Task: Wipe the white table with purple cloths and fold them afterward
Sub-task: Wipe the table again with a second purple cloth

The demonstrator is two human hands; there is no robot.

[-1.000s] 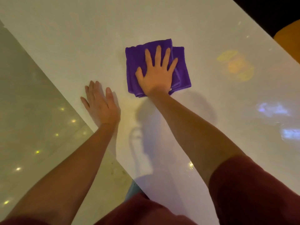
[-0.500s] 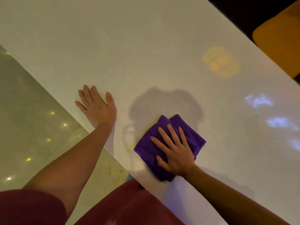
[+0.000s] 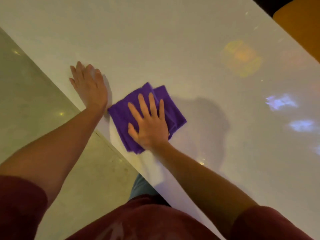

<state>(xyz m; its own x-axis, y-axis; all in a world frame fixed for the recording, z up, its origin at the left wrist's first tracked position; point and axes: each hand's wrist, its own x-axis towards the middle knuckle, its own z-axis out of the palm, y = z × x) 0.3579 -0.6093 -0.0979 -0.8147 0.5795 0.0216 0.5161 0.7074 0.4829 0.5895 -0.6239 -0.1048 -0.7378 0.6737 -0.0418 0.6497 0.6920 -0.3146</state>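
A folded purple cloth (image 3: 121, 115) lies on the glossy white table (image 3: 173, 49), close to the table's near edge. My right hand (image 3: 149, 123) presses flat on the cloth with its fingers spread, covering its middle. My left hand (image 3: 89, 86) rests palm down on the bare table by the edge, just left of the cloth, and its wrist nearly touches the cloth's left corner. Only one cloth is in view.
The table's near edge (image 3: 110, 142) runs diagonally from upper left to lower right, with pale floor (image 3: 34, 104) beyond it. An orange seat (image 3: 299, 26) stands past the far right edge. Coloured light reflections (image 3: 242, 58) show on the tabletop.
My right hand slid the cloth from the far middle of the table back toward the near edge, then left until it sits beside my left hand. The left hand stayed planted.
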